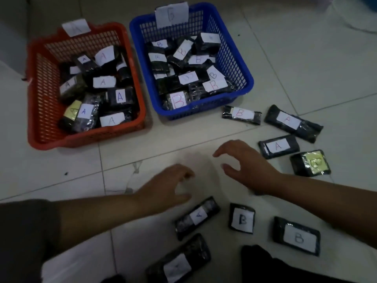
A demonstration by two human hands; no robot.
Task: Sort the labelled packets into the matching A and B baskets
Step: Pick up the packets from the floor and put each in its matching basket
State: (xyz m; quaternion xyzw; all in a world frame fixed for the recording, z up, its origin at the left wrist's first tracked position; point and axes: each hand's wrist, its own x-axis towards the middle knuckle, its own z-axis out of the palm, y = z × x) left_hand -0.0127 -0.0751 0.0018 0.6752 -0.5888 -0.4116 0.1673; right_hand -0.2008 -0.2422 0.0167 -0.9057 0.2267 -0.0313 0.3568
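A pale tiled floor [306, 64] with dark grout lines fills the room, marked by small dark specks [65, 173] and a scuffed grey smear [133, 174] near one joint. A blurred blue object [370, 3] sits at the far right corner, too indistinct to identify.

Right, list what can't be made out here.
Head view only:
- Bottom packet: letter blurred, lower end cut by the edge.
- Red basket tag: letter washed out.
- Lower packets in both baskets: buried.
- Yellow-labelled packet: letter unclear.
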